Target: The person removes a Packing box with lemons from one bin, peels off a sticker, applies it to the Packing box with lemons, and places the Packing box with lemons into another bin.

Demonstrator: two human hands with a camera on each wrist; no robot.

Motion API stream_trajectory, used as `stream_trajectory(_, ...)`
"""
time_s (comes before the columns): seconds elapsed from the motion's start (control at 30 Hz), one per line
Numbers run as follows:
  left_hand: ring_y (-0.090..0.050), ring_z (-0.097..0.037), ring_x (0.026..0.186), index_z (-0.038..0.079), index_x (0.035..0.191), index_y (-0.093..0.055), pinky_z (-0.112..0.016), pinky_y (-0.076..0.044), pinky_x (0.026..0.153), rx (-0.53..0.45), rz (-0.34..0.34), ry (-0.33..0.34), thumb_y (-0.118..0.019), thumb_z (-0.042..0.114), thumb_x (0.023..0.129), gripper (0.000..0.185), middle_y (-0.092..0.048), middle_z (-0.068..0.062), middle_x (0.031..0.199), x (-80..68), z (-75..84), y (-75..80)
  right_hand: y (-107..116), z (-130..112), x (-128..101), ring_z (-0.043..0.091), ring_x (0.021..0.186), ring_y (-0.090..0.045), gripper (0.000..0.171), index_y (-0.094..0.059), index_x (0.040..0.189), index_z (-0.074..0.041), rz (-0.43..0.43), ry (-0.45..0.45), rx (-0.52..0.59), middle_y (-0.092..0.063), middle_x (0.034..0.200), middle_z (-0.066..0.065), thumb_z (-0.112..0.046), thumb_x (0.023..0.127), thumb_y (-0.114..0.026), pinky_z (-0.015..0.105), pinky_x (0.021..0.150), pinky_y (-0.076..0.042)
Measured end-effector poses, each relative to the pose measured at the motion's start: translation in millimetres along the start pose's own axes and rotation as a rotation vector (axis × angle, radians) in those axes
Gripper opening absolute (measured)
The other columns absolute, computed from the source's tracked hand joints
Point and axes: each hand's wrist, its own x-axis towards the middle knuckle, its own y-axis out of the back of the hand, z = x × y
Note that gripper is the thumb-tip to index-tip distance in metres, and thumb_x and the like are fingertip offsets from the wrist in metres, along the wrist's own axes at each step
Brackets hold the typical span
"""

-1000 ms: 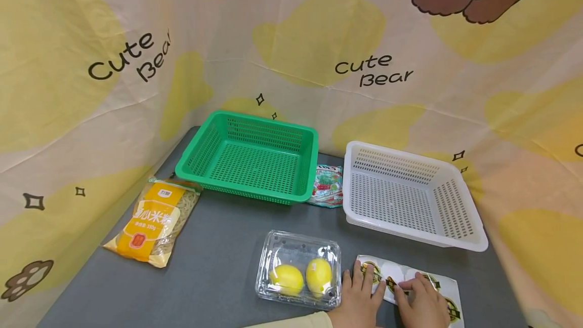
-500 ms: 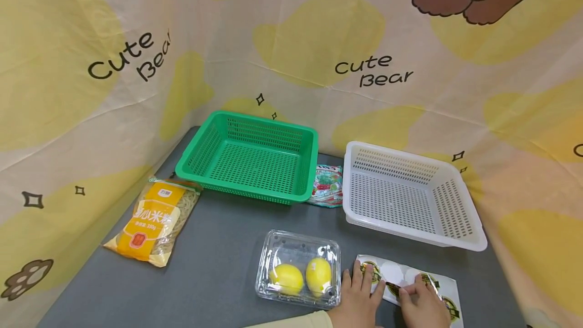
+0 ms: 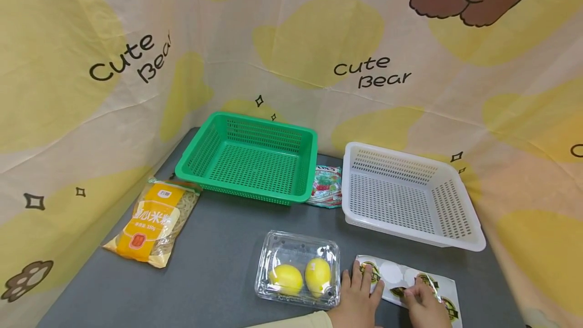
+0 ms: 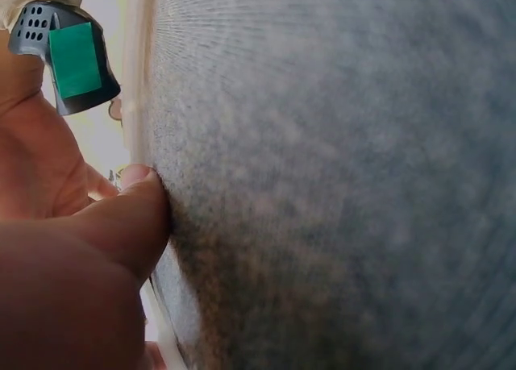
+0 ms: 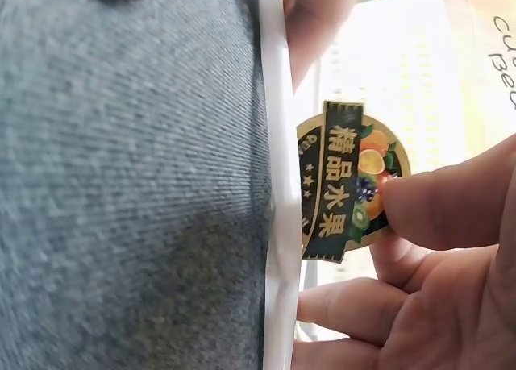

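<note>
Head view: left hand (image 3: 357, 297) palm down, fingers spread and mostly straight, resting on the left end of the sheet (image 3: 390, 271), gripping nothing. Right hand (image 3: 428, 308) just beside it, fingers bent, thumb and forefinger pinching a sticker (image 3: 398, 291) over the sheet's near edge. Sheet: thin, white, glossy, rectangular, with round dark/gold prints and plain white round spots. Pale sleeve (image 3: 296, 320) on the left arm. Tub (image 3: 296, 248) just left of the left hand: clear shiny plastic, vent holes, two smooth yellow lemons (image 3: 287, 280) inside. Farther back on the matte grey table (image 3: 218, 277): green basket (image 3: 246, 194) and white basket (image 3: 410, 237), both rectangular plastic, slotted walls, perforated bases; glossy printed packet (image 3: 325, 186) between them. Noodle bag (image 3: 148, 221), orange and clear film, far left. Printed cloth (image 3: 291, 39) hangs behind, slightly creased.

Left wrist view: thumb large and near, pointing at the table edge; other fingers mostly hidden. Table blurred, grainy. Dark plastic unit (image 4: 74, 60) with holes and a green patch, top left.

Right wrist view: thumb on the sticker's face, finger behind, other fingers bent below. Sticker round, gold-rimmed, dark banner across, fruit pictures. Sheet seen edge-on; can't tell if the sticker's hidden side is attached. Table finely ribbed here.
</note>
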Motion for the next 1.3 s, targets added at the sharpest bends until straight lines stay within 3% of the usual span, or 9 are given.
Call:
stream_trajectory(0.33,-0.026,-0.027,0.156,0.041,0.167,-0.028,-0.040,-0.038,0.115,-0.042,-0.036,-0.017,-0.034,0.086,0.095,0.085,-0.022,0.001,0.173,2.1,-5.2,-1.1,9,2,3,0.058,0.147,-0.026,0.022,-0.047,0.095,0.003,-0.040,-0.068,0.266,-0.029,0.153,0.041,-0.011,0.111,-0.042,0.057,0.110,-0.032)
stream_trajectory(0.4,-0.026,-0.028,0.156,0.041,0.167,-0.029,-0.041,-0.038,0.115,-0.058,-0.042,-0.017,-0.037,0.086,0.095,0.086,-0.022,0.001,0.173,3.2,-5.0,-0.3,8,4,5,0.056,0.146,-0.031,0.024,-0.049,0.094,0.001,-0.012,-0.068,0.239,-0.034,0.152,0.040,-0.014,0.112,-0.043,0.051,0.109,-0.034)
stream_trajectory(0.6,-0.025,-0.033,0.156,0.040,0.166,-0.032,-0.042,-0.037,0.116,-0.074,-0.031,0.002,-0.043,0.086,0.093,0.087,-0.024,-0.001,0.173,3.8,-2.5,4.8,10,8,10,0.056,0.144,-0.035,0.025,-0.053,0.098,0.000,0.001,-0.041,0.161,-0.037,0.153,0.038,-0.018,0.112,-0.044,0.055,0.110,-0.037)
stream_trajectory(0.7,-0.024,-0.034,0.157,0.036,0.167,-0.032,-0.039,-0.037,0.117,-0.065,0.004,-0.006,-0.041,0.081,0.098,0.083,-0.023,-0.006,0.173,0.1,0.0,6.9,12,10,11,0.057,0.146,-0.031,0.023,-0.052,0.100,0.002,-0.020,-0.031,0.199,-0.034,0.153,0.038,-0.016,0.112,-0.044,0.060,0.111,-0.033)
stream_trajectory(0.9,-0.028,-0.035,0.155,0.030,0.165,-0.039,-0.035,-0.037,0.116,-0.166,0.077,-0.036,-0.040,0.068,0.106,0.070,-0.028,-0.011,0.171,-15.9,-2.0,17.3,13,11,9,0.050,0.138,-0.049,0.020,-0.053,0.097,0.001,0.034,-0.030,0.207,-0.049,0.146,0.039,-0.012,0.111,-0.047,0.032,0.097,-0.042)
stream_trajectory(1.03,-0.041,-0.029,0.147,0.028,0.157,-0.052,-0.033,-0.047,0.107,-0.273,0.190,-0.054,-0.049,0.062,0.106,0.061,-0.043,-0.006,0.164,-33.9,-20.1,32.3,20,4,7,0.054,0.145,-0.036,0.019,-0.050,0.101,0.006,-0.006,-0.029,0.276,-0.038,0.152,0.043,-0.008,0.112,-0.044,0.011,0.087,-0.035)
stream_trajectory(1.13,-0.055,-0.017,0.128,0.023,0.144,-0.066,-0.025,-0.049,0.096,-0.334,0.400,-0.066,-0.061,0.051,0.106,0.047,-0.062,0.003,0.146,-50.1,-42.6,39.7,21,-4,4,0.059,0.148,-0.024,0.023,-0.047,0.102,0.008,0.011,-0.015,0.355,-0.026,0.157,0.042,-0.011,0.114,-0.042,0.007,0.094,-0.029)
stream_trajectory(1.23,-0.059,-0.011,0.104,0.020,0.128,-0.075,-0.021,-0.046,0.088,-0.382,0.667,-0.033,-0.073,0.037,0.100,0.033,-0.073,0.008,0.123,-65.6,-65.9,39.5,20,-14,-2,0.063,0.146,-0.026,0.028,-0.047,0.104,0.009,0.079,0.044,0.373,-0.029,0.157,0.042,-0.016,0.115,-0.043,0.033,0.113,-0.033)
stream_trajectory(1.3,-0.059,-0.010,0.096,0.017,0.121,-0.079,-0.021,-0.044,0.087,-0.424,0.798,0.013,-0.076,0.028,0.097,0.027,-0.075,0.009,0.113,-74.8,-80.4,37.5,21,-24,-6,0.061,0.147,-0.028,0.032,-0.051,0.106,0.008,0.105,0.035,0.366,-0.033,0.159,0.039,-0.022,0.115,-0.045,0.048,0.114,-0.035)
